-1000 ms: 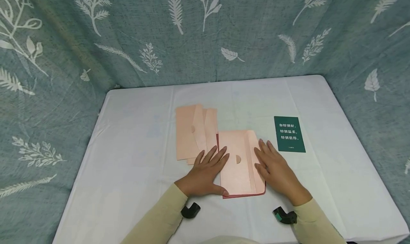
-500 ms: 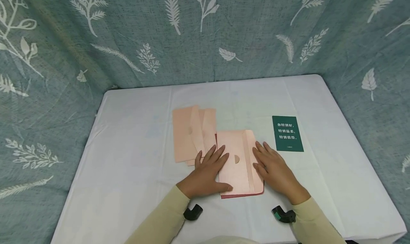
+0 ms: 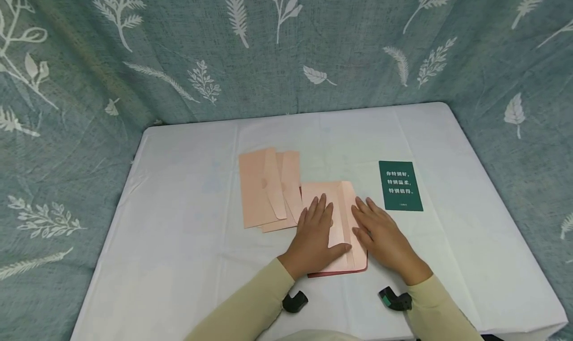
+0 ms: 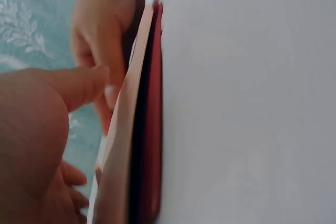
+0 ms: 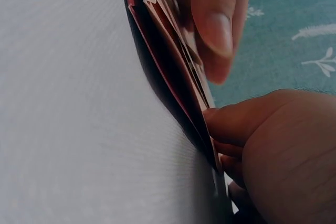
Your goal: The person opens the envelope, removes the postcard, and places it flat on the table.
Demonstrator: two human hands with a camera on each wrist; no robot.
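Observation:
A pale pink envelope [image 3: 329, 190] lies on the table in front of me, with its flap side up and the flap on the right. Beneath it a thin red item [image 3: 331, 274] shows along the near edge; its kind is hidden. My left hand [image 3: 313, 241] lies across the envelope with fingers straight, covering much of its left half. At the right edge, my right hand [image 3: 386, 241] rests its straight fingers on the flap. In the left wrist view, a dark gap separates the envelope [image 4: 131, 87] from the red item [image 4: 153, 129].
Two more pink envelopes [image 3: 259, 186] overlap at the upper left, close to the one under my hands. A dark green card [image 3: 400, 186] with white writing lies at the right. A white cloth covers the table [image 3: 179, 206]; a leaf-patterned curtain [image 3: 268, 82] hangs behind.
My left hand has slid right, from the envelope's left edge onto its middle, its thumb reaching toward the flap. The right hand stays at the right edge.

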